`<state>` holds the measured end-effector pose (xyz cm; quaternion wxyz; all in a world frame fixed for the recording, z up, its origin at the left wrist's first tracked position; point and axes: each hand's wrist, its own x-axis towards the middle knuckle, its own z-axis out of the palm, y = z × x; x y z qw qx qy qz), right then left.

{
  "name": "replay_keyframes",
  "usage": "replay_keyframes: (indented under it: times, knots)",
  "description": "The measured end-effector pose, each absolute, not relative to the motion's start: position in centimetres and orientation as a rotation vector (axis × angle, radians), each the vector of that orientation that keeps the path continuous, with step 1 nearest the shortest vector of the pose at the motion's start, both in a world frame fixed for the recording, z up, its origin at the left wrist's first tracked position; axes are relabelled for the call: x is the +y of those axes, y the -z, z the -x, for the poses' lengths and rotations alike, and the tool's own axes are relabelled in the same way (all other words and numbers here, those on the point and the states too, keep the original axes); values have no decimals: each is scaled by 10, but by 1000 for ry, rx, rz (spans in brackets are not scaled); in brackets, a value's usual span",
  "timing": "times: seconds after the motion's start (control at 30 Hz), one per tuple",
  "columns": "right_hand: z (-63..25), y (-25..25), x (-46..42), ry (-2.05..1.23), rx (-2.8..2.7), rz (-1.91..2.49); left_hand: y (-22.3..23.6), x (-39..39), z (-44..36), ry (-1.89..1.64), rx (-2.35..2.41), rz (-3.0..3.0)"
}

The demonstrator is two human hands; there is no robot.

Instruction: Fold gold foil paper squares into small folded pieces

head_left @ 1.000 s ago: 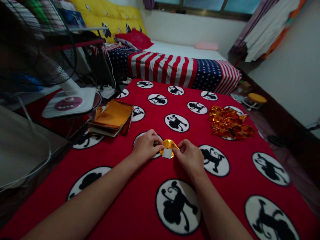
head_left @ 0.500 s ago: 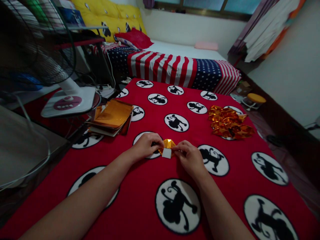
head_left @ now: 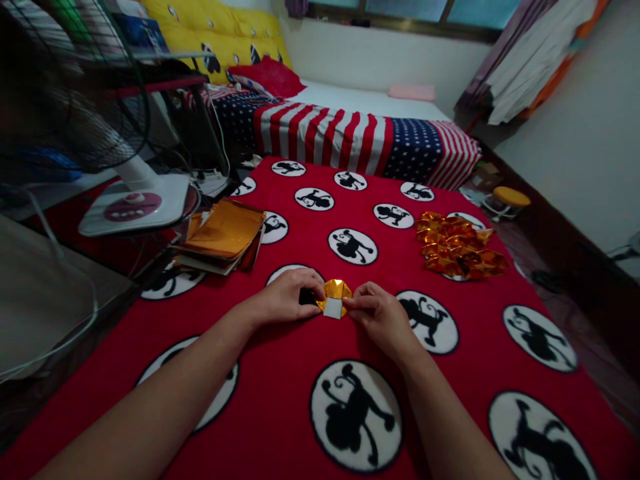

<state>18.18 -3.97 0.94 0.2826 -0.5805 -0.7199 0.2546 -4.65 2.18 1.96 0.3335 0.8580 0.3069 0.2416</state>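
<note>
A small folded piece of gold foil paper (head_left: 337,289) with a pale square flap at its near side lies on the red monkey-print blanket (head_left: 270,400). My left hand (head_left: 294,295) is at its left edge, thumb and fingers bent around that side. From the right, my right hand (head_left: 381,315) pinches the other edge between thumb and forefinger. A stack of flat gold paper sheets (head_left: 225,230) rests at the left of the blanket. Over on the right sits a heap of folded gold foil pieces (head_left: 457,245).
A white fan base (head_left: 137,207) stands on a stool at the left, near loose cables. Behind the blanket is a bed with a stars-and-stripes cover (head_left: 325,137). A yellow-topped stool (head_left: 511,196) stands by the right wall.
My left thumb has moved down and away from the fingers, along the foil's left edge. My right hand still pinches the right side, almost unmoved.
</note>
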Motion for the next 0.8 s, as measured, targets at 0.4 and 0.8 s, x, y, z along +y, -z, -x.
replay_keyframes:
  times: [0.4, 0.8]
  knots:
    - [-183, -1, -37, -710, -1793, 1516, -21, 19, 47, -611, 796, -2276]
    - [-177, 1, -39, -684, -1601, 1605, -2, 25, 36, -779, 996, -2174]
